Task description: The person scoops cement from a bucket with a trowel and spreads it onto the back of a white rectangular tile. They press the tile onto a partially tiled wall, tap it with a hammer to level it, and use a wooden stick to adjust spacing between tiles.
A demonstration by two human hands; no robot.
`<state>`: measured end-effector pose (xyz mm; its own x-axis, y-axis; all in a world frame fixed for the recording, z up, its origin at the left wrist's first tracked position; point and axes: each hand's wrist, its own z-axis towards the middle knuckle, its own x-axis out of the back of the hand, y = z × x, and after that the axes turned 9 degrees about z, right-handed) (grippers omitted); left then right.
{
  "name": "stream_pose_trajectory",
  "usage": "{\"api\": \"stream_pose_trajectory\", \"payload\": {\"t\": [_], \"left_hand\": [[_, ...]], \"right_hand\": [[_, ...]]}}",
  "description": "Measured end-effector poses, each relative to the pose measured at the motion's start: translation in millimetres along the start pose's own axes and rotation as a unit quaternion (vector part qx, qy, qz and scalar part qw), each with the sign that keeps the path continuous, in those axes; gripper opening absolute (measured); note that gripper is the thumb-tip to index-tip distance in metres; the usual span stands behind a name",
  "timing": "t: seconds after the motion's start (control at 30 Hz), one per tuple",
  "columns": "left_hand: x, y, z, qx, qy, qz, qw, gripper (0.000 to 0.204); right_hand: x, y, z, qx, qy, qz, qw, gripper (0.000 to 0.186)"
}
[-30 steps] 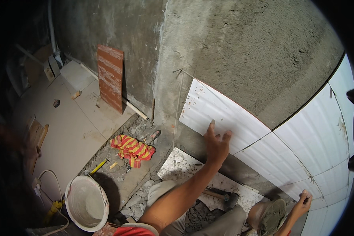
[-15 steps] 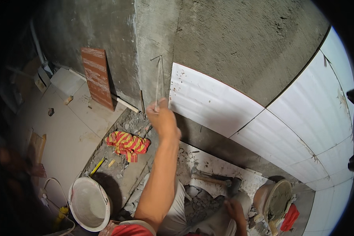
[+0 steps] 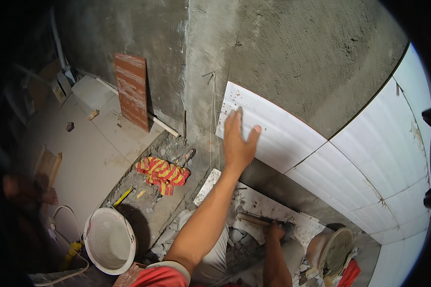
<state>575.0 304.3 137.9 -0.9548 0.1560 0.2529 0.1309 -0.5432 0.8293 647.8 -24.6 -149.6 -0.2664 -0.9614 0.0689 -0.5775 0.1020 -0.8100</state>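
My left hand (image 3: 239, 142) is open, fingers and thumb apart, over the left part of a white wall tile (image 3: 285, 131); whether its fingertips touch the tile cannot be told. Left of it, a thin string (image 3: 212, 110) hangs in a loop from a nail (image 3: 208, 74) in the wall. Low in front of me, my right hand (image 3: 274, 232) is closed around the wooden handle of a mallet (image 3: 254, 218), close to its black head. The mallet lies on a dirty white board-like piece (image 3: 305, 229), and my fingers are partly hidden.
A white bucket (image 3: 110, 241) stands at the lower left, and a mortar bucket (image 3: 339, 253) at the lower right. A red-and-yellow striped cloth (image 3: 163, 172) lies on rubble. Further off, a reddish-brown tile (image 3: 132, 91) leans on the wall beside a pale pipe (image 3: 164, 125).
My left hand has let go of the string and moved right, opening over the white tile. My right hand has moved forward onto the mallet. The view has shifted slightly.
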Motion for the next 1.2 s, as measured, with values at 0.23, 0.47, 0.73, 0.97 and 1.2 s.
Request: {"api": "stream_pose_trajectory", "payload": {"t": [0.23, 0.47, 0.73, 0.97, 1.2], "left_hand": [[-10, 1, -15, 0.004, -0.046, -0.025, 0.999, 0.092], [-31, 12, -24, 0.044, -0.045, 0.042, 0.997, 0.119], [-52, -7, -34, -0.019, -0.021, 0.011, 1.0, 0.127], [-78, -13, -39, 0.037, -0.008, 0.053, 0.998, 0.135], [-71, -12, -37, 0.022, 0.013, 0.044, 0.999, 0.134]], "right_hand": [[37, -50, 0, 0.173, -0.132, -0.303, 0.928, 0.013], [29, -173, -186, 0.292, -0.314, -0.031, 0.903, 0.036], [-125, -257, -298, 0.669, -0.541, -0.259, 0.438, 0.022], [-228, -215, -360, 0.75, -0.621, -0.218, 0.071, 0.029], [-256, -207, -359, 0.7, -0.652, -0.292, 0.027, 0.032]]}}
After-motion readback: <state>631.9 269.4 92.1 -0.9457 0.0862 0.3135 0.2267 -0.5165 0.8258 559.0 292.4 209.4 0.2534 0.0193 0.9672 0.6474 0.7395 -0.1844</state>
